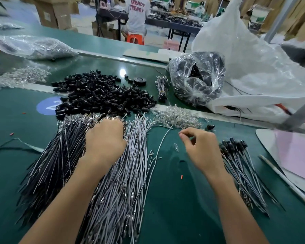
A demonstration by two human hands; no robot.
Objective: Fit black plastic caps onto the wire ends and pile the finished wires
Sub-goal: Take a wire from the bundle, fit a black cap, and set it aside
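head view, and we're at the green table [183, 199]. 2 hands are in play. the left hand [105, 138] is knuckles up on the far ends of the wires, right on the seam between the black wires [49, 166] and the grey wires [123, 173]. its fingers dip out of sight, so i cannot tell what it grips. the right hand [201, 148] hovers over bare mat with thumb and forefinger tip to tip and the other fingers curled. i cannot tell if anything sits in that pinch.

open room: a bare strip of mat lies between the grey wires and the finished wires [243, 169], and 1 single grey wire [158, 148] cuts across it. more bare mat lies left of the black wires.

edges: a pale metal strip [33, 87] crosses the table, and the heap of black caps [102, 95] spills over it. a white board [271, 148] curves in just right of the finished wires.

the count: 2 big fans of wire and 1 cap heap. 1 finished pile lies to the right, its capped ends pointing away. add 1 loose cap [210, 127], 1 scatter of clear bulbs [178, 117], 1 tape roll [139, 80] and 3 orange bits on the mat.
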